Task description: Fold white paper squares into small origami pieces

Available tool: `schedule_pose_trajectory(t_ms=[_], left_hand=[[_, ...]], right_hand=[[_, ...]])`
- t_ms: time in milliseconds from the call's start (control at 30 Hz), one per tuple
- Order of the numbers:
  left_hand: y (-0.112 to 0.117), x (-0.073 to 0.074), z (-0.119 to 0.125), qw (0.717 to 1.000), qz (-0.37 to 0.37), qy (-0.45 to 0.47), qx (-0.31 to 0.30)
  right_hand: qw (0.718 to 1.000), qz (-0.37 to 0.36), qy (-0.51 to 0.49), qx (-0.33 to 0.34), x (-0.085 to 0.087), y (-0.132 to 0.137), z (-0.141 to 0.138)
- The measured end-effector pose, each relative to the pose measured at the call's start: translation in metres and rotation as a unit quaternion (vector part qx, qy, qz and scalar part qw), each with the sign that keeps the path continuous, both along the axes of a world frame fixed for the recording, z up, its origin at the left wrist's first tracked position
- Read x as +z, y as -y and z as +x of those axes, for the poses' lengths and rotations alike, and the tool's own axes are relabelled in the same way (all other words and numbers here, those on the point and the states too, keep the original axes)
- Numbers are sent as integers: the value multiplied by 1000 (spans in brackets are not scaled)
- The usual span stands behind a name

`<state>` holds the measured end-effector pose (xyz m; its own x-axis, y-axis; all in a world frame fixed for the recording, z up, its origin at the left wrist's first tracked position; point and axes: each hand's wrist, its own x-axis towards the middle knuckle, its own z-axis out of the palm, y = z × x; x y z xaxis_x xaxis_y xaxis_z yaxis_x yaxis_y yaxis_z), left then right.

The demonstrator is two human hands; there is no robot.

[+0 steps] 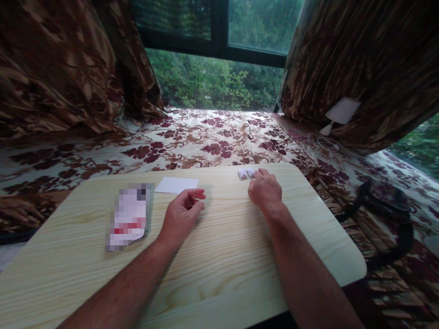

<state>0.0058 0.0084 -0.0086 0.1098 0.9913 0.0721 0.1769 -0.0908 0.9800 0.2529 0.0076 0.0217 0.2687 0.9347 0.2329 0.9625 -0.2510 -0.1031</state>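
From here: tabletop, lower centre, smooth wood grain, low sheen. White card, left of centre: matt, paper-like. Small packets, right of centre: look like plastic film, too small to confirm. Curtains, upper left and right: satiny cloth. Floral cloth, mid-frame: soft sheen. Window pane, top: glossy glass.

Your small packets right of centre look white and pale purple, the card left of centre white, the table pale wood-grained, the cloth above burgundy-flowered on white.
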Motion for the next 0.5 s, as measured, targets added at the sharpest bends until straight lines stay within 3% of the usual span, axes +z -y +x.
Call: schedule_pose_trajectory(t_ms=[200,300,500], left_hand=[[2,-1,0,999,23,-42,-6],[6,-1,0,991,73,-108,-28],[9,-3,3,909,272,-259,-180]], right_hand=[[999,-35,-9,-18,-6,-1,26],[999,-33,-14,-21,-13,-3,30],[999,-17,-26,-14,-19,-6,30]])
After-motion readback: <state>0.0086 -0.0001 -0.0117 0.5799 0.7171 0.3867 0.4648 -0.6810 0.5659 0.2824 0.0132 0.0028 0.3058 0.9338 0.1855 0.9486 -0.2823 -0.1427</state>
